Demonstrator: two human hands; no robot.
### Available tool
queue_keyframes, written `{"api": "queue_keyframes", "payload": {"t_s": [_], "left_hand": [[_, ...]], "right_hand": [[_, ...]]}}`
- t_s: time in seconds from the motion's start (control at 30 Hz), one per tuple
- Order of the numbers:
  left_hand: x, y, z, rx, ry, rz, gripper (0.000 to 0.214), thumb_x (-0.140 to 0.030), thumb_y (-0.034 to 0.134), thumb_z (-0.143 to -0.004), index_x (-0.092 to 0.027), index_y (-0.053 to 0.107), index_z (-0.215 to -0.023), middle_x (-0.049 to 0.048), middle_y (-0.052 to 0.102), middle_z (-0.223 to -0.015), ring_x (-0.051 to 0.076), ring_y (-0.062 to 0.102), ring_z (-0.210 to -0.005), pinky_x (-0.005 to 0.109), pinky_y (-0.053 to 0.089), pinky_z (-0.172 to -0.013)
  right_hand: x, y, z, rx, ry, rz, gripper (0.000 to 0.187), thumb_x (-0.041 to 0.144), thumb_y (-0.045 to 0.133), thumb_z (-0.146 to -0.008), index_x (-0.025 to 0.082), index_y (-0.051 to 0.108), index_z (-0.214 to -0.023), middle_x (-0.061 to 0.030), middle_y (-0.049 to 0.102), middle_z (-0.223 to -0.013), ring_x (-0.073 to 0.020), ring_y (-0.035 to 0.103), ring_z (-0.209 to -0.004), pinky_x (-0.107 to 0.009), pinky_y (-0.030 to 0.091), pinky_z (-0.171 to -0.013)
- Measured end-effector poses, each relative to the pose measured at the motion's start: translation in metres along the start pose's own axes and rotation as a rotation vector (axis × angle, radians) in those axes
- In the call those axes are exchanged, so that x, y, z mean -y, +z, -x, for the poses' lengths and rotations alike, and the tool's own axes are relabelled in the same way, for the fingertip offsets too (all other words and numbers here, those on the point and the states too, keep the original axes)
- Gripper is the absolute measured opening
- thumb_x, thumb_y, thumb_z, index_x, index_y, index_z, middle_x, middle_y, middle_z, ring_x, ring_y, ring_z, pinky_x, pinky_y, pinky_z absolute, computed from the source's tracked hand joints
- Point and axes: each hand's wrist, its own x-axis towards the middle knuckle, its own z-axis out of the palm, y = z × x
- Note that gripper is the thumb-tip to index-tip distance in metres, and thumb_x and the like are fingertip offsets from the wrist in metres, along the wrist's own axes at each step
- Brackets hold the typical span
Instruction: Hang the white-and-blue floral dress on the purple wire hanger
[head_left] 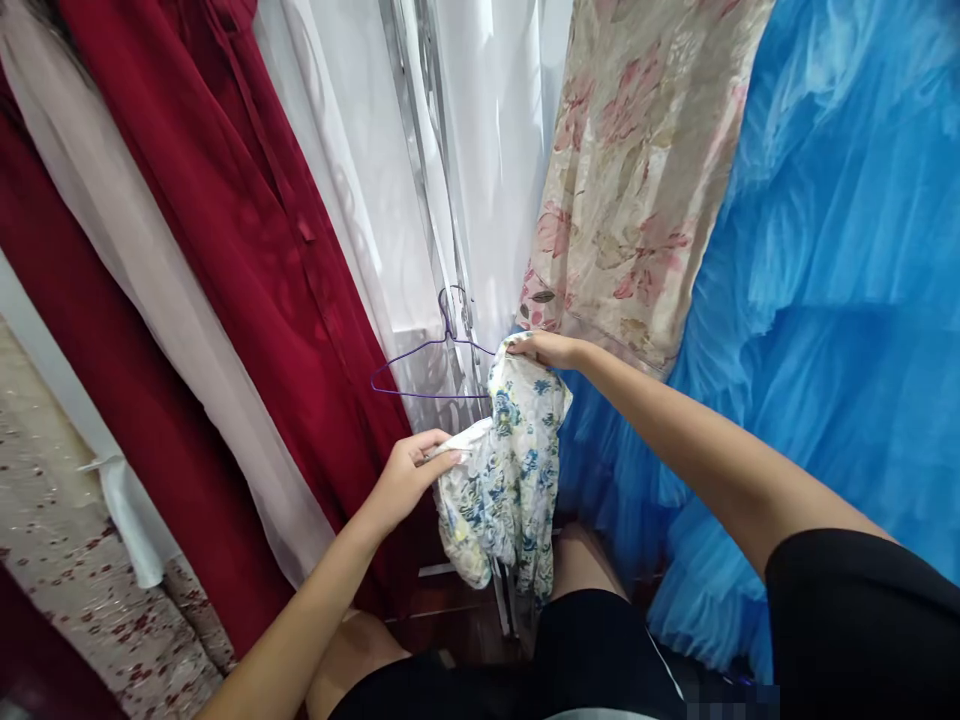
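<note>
A small white garment (529, 450) with a blue and yellow floral print hangs between my hands. My left hand (420, 465) pinches its white edge on the left side. Higher up, my right hand (544, 348) grips its top edge, close to the right end of a purple wire hanger (420, 393). The hanger's hook loops at a metal stand, and the garment covers part of its right side. Whether the garment's right shoulder is on the hanger I cannot tell.
Dark red dresses (217, 150) and a pale pink one (172, 300) hang at left. White fabric (495, 150) hangs behind the metal pole (427, 150). At right are a beige floral dress (630, 180) and a blue tulle gown (840, 350). My knees are below.
</note>
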Motion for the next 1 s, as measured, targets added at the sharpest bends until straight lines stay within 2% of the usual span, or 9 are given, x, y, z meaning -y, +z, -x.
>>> {"api": "queue_keyframes", "payload": {"t_s": [0.1, 0.27, 0.37, 0.47, 0.57, 0.67, 0.8, 0.93, 1.0], "left_hand": [[0.021, -0.036, 0.005, -0.046, -0.021, -0.068, 0.019, -0.034, 0.076, -0.080, -0.016, 0.071, -0.080, 0.0026, 0.065, -0.075, 0.018, 0.057, -0.069, 0.024, 0.041, -0.064], [0.060, -0.098, 0.009, -0.257, -0.079, -0.311, 0.025, -0.009, 0.084, -0.063, -0.020, 0.063, -0.056, 0.0001, 0.058, -0.061, 0.019, 0.054, -0.071, 0.023, 0.043, -0.075], [0.061, -0.128, -0.007, -0.398, -0.062, -0.343, 0.025, -0.003, 0.076, -0.066, -0.022, 0.062, -0.058, 0.0005, 0.059, -0.063, 0.021, 0.055, -0.076, 0.024, 0.042, -0.079], [0.048, -0.146, -0.043, -0.537, 0.016, -0.362, 0.020, -0.004, 0.064, -0.075, -0.022, 0.062, -0.066, 0.0015, 0.061, -0.074, 0.021, 0.054, -0.085, 0.023, 0.040, -0.080], [0.035, -0.147, -0.085, -0.636, 0.084, -0.370, 0.012, -0.011, 0.055, -0.083, -0.021, 0.063, -0.081, 0.0017, 0.062, -0.082, 0.020, 0.055, -0.084, 0.024, 0.040, -0.077], [0.027, -0.137, -0.108, -0.676, 0.130, -0.375, 0.009, -0.023, 0.064, -0.082, -0.020, 0.060, -0.090, 0.0020, 0.064, -0.087, 0.020, 0.057, -0.084, 0.025, 0.040, -0.077], [0.019, -0.127, -0.097, -0.690, 0.222, -0.605, 0.023, -0.040, 0.070, -0.082, -0.020, 0.059, -0.080, 0.0014, 0.063, -0.081, 0.019, 0.055, -0.077, 0.025, 0.037, -0.073], [0.011, -0.116, -0.078, -0.449, 0.294, -0.687, 0.027, -0.043, 0.054, -0.093, -0.020, 0.064, -0.085, 0.0004, 0.062, -0.074, 0.017, 0.053, -0.068, 0.024, 0.036, -0.066], [0.006, -0.109, -0.077, -0.406, 0.308, -0.707, 0.029, -0.045, 0.053, -0.094, -0.020, 0.066, -0.089, 0.0008, 0.065, -0.077, 0.017, 0.055, -0.070, 0.024, 0.037, -0.066]], "right_hand": [[0.005, 0.009, 0.002, 0.150, 0.033, -0.048, 0.014, 0.018, 0.072, -0.065, 0.015, 0.069, -0.079, -0.0026, 0.071, -0.070, -0.0161, 0.063, -0.062, -0.023, 0.050, -0.054], [0.012, -0.008, 0.013, 0.282, 0.109, -0.137, 0.027, 0.014, 0.071, -0.071, 0.015, 0.074, -0.098, -0.0069, 0.078, -0.093, -0.0186, 0.069, -0.076, -0.024, 0.054, -0.064], [0.017, -0.013, 0.012, 0.333, 0.148, -0.146, 0.029, 0.014, 0.073, -0.073, 0.015, 0.075, -0.102, -0.0085, 0.079, -0.096, -0.0203, 0.071, -0.081, -0.024, 0.055, -0.067], [0.020, -0.010, 0.011, 0.325, 0.156, -0.168, 0.021, 0.017, 0.076, -0.074, 0.014, 0.076, -0.096, -0.0091, 0.078, -0.092, -0.0209, 0.072, -0.079, -0.025, 0.056, -0.066], [0.020, -0.001, 0.017, 0.279, 0.255, -0.232, 0.019, 0.023, 0.077, -0.077, 0.015, 0.074, -0.094, -0.0098, 0.078, -0.088, -0.0220, 0.072, -0.074, -0.028, 0.059, -0.065], [0.015, 0.004, 0.032, 0.258, 0.348, -0.270, 0.023, 0.034, 0.075, -0.082, 0.016, 0.073, -0.097, -0.0109, 0.077, -0.086, -0.0239, 0.072, -0.070, -0.034, 0.061, -0.065], [-0.009, -0.003, 0.062, 0.125, 0.279, -0.192, 0.029, 0.038, 0.083, -0.076, 0.014, 0.075, -0.089, -0.0118, 0.078, -0.082, -0.0233, 0.072, -0.069, -0.030, 0.060, -0.062], [-0.029, -0.015, 0.084, -0.041, 0.205, -0.213, 0.026, 0.035, 0.083, -0.073, 0.014, 0.075, -0.086, -0.0097, 0.078, -0.079, -0.0211, 0.071, -0.067, -0.028, 0.058, -0.062], [-0.024, -0.019, 0.085, -0.065, 0.162, -0.251, 0.025, 0.037, 0.078, -0.077, 0.015, 0.074, -0.088, -0.0088, 0.079, -0.083, -0.0211, 0.072, -0.071, -0.029, 0.058, -0.066]]}}
